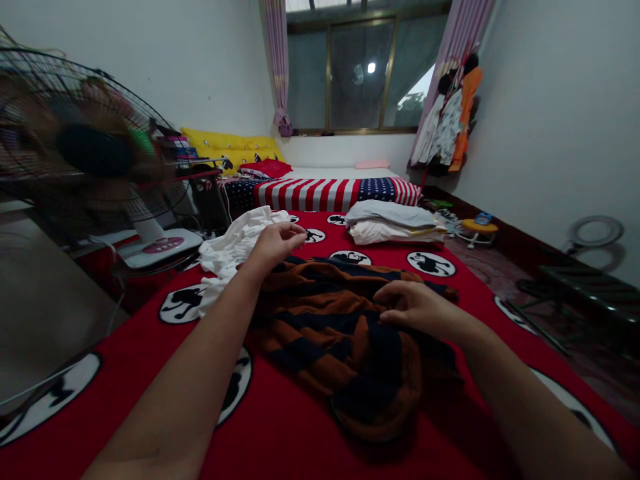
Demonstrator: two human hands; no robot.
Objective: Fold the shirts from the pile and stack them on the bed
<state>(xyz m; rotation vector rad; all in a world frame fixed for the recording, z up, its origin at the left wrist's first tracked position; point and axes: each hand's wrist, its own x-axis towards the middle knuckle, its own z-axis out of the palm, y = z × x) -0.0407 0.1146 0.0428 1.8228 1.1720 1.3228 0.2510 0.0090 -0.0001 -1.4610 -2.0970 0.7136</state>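
Observation:
A garment with orange-brown and dark navy stripes (320, 327) lies crumpled on the red bedspread (280, 427). Over its far left edge is my left hand (280, 243), its fingers loosely curved and apart, with nothing visible in them. My right hand (415, 307) is at the garment's right part, thumb and fingers parted; whether the fingertips touch the cloth I cannot tell. Just left of my left hand sits a rumpled heap of white cloth (235, 241). Beyond the striped garment, a stack of folded light clothes (393, 223) rests near the bed's far right.
A large fan (95, 150) on a white base stands at the left. Behind lies another bed with a striped, starred cover (310, 193). Clothes (453, 127) hang by the window at the right. A small round stool (477, 227) and a dark bench (590, 293) stand along the right wall.

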